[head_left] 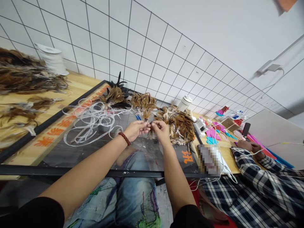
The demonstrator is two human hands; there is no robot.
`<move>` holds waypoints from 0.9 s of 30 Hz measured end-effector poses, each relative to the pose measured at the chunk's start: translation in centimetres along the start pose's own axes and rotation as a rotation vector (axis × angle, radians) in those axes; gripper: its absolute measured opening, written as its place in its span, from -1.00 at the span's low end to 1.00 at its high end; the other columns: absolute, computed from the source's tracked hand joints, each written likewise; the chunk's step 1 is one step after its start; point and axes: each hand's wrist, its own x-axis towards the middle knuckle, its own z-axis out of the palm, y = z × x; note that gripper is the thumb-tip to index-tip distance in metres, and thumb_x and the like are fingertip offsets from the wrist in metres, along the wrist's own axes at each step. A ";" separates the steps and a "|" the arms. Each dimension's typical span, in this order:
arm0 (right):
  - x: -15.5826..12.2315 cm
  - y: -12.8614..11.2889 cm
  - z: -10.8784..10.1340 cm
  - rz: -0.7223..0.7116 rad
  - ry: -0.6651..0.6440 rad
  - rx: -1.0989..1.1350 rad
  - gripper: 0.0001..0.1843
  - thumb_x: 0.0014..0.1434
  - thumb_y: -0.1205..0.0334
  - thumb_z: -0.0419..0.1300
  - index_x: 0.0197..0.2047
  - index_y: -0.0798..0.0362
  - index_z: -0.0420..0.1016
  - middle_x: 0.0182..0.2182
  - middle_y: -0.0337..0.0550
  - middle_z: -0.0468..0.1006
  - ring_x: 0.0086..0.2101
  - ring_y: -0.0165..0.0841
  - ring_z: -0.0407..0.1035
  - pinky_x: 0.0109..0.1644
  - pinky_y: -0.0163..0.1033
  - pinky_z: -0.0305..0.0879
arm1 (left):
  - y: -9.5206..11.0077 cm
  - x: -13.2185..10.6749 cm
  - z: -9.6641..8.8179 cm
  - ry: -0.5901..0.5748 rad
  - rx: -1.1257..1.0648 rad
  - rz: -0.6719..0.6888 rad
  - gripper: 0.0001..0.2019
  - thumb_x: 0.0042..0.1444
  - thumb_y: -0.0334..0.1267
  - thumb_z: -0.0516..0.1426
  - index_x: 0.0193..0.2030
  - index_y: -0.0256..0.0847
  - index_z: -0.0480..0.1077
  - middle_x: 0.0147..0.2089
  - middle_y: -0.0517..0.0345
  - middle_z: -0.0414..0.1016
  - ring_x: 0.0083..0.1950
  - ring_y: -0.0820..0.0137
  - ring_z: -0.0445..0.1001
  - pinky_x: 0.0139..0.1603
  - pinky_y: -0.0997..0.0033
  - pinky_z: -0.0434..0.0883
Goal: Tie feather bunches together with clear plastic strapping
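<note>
My left hand [136, 130], with a string of dark red beads [124, 138] at its wrist, is closed in a pinch. Its fingertips meet those of my right hand [161, 130], also pinched, above a glass-like panel with a black frame. A brown feather [146, 113] rises from between the fingertips; its lower end is mostly hidden by my fingers. Just beyond lies a tuft of brown feathers [142, 100]. A larger feather heap [179, 122] sits right of my right hand. Loops of clear flat ribbon [95, 118] lie left of my left hand. Blue clips [138, 117] rest close to my fingertips.
Dark feathers [116, 95] lie at the panel's back edge. More feathers [26, 72] and a white spool [52, 58] are at left. A white jar [184, 103] stands against the wire grid [142, 47]. At right, a person in a checked sleeve [251, 164] works beside coloured pieces [215, 131] and cables.
</note>
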 end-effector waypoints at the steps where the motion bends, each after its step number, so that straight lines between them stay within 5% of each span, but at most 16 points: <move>1: -0.2 -0.3 -0.1 -0.034 -0.005 -0.059 -0.77 0.05 0.09 0.20 -0.30 0.07 0.53 -0.39 -0.23 0.48 -0.47 -0.48 0.25 -0.34 -0.35 0.25 | 0.1 0.0 -0.1 0.007 -0.019 0.004 -0.98 0.02 -0.46 0.21 -0.37 -0.39 0.48 -0.37 0.00 0.54 -0.40 0.48 0.51 -0.37 0.52 0.46; 7: -1.2 -1.6 -0.4 -0.179 -0.170 -0.420 -0.87 0.09 0.18 0.20 -0.38 0.04 0.52 -0.42 -0.25 0.45 -0.44 -0.46 0.30 -0.33 -0.36 0.21 | 0.6 0.5 -0.5 0.070 -0.109 0.166 -0.85 -0.16 -0.38 0.34 -0.41 -0.35 0.50 -0.29 0.02 0.55 -0.29 0.47 0.49 -0.25 0.48 0.44; 12: -1.1 -1.7 -1.5 -0.314 -0.311 -0.789 -0.77 0.17 0.33 0.09 -0.19 -0.07 0.54 -0.26 -0.20 0.47 -0.24 -0.38 0.34 -0.17 -0.31 0.18 | 1.0 0.9 -0.7 0.221 -0.087 0.376 -0.76 -0.29 -0.28 0.39 -0.45 -0.33 0.51 -0.33 0.06 0.55 -0.29 0.49 0.46 -0.25 0.53 0.39; 17: -1.0 -1.4 -2.0 -0.387 -0.474 -0.869 -0.66 0.18 0.39 0.07 -0.08 -0.14 0.53 -0.21 -0.17 0.42 -0.15 -0.34 0.28 -0.10 -0.27 0.15 | 1.1 0.6 -0.5 0.217 -0.057 0.274 -0.82 -0.17 -0.30 0.33 -0.45 -0.36 0.49 -0.50 0.14 0.47 -0.52 0.56 0.39 -0.47 0.55 0.34; 22: -1.2 -1.3 -1.5 -0.343 -0.571 -0.915 -0.82 0.18 0.30 0.14 -0.21 -0.10 0.53 -0.20 -0.18 0.40 -0.13 -0.31 0.25 -0.10 -0.26 0.12 | 0.9 0.3 -0.4 0.197 -0.025 0.187 -0.93 -0.04 -0.39 0.25 -0.43 -0.38 0.47 -0.49 0.10 0.49 -0.52 0.56 0.42 -0.49 0.58 0.35; 27: -1.7 -1.8 -0.5 -0.381 -0.412 -0.971 -0.86 0.25 0.29 0.04 -0.19 0.02 0.42 -0.10 -0.10 0.43 -0.10 -0.27 0.23 -0.09 -0.21 0.08 | 0.6 0.1 -0.3 0.128 0.046 0.070 -0.93 -0.03 -0.41 0.25 -0.42 -0.40 0.48 -0.40 -0.02 0.54 -0.40 0.46 0.51 -0.33 0.48 0.45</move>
